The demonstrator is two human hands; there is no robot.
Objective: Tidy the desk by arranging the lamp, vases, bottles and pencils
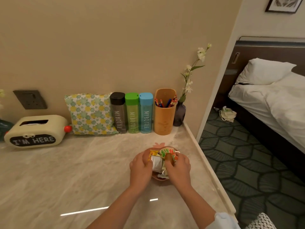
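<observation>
Three bottles stand side by side against the wall: a black-capped bottle [118,113], a green bottle [132,113] and a blue bottle [145,113]. To their right stands an orange holder [164,119] with several pencils [166,102], then a dark vase [179,114] with a white flower stem. My left hand [141,169] and my right hand [179,167] grip the two sides of a small brown dish [160,179] filled with snack packets [167,153], near the desk's right edge. No lamp is in view.
A floral cushion [90,114] leans on the wall left of the bottles. A cream tissue box [35,131] reading "I'M HERE" sits further left, below a wall socket [30,99]. The marble desk [66,171] ends at a raised right rim. A bed [270,96] stands beyond.
</observation>
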